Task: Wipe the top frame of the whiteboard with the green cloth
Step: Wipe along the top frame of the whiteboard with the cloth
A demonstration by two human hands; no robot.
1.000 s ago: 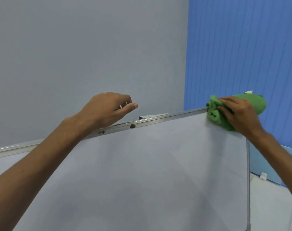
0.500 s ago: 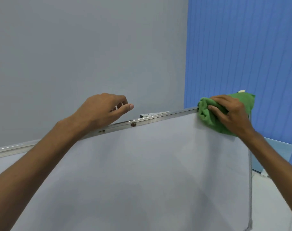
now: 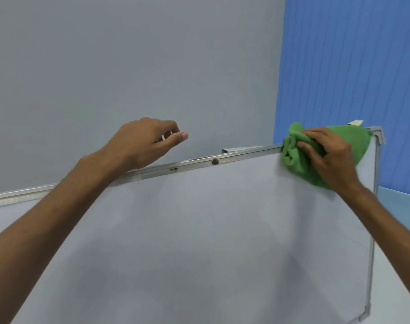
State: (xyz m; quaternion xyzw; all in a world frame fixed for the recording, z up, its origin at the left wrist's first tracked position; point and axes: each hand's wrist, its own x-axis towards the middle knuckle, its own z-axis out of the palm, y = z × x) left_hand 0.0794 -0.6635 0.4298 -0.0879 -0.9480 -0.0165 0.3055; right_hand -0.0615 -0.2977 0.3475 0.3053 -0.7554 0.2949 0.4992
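Filling the lower two thirds of the frame, the whiteboard (image 3: 199, 242) shows a pale grey, unmarked face that tilts down toward the left. Its top frame (image 3: 194, 163) is a thin silver metal strip running from the left edge up to the upper right corner, with two small dark spots on it near the middle. A grey plastic corner cap (image 3: 379, 134) closes the frame at the right, and a silver side rail (image 3: 373, 220) drops from it toward the lower right. Behind the board a plain grey wall (image 3: 129, 66) takes up the upper left, while a blue ribbed wall panel (image 3: 353, 61) stands in the upper right.

The green cloth (image 3: 300, 157) is a bunched, soft-looking rag, bright green and folded into thick creases. It sits on the top frame just left of the corner cap and hangs over the board's face. The right hand (image 3: 328, 157) presses on it with fingers spread over the folds, gripping it. The left hand (image 3: 143, 142) rests at the frame left of centre, loosely curled with the thumb out, holding nothing.
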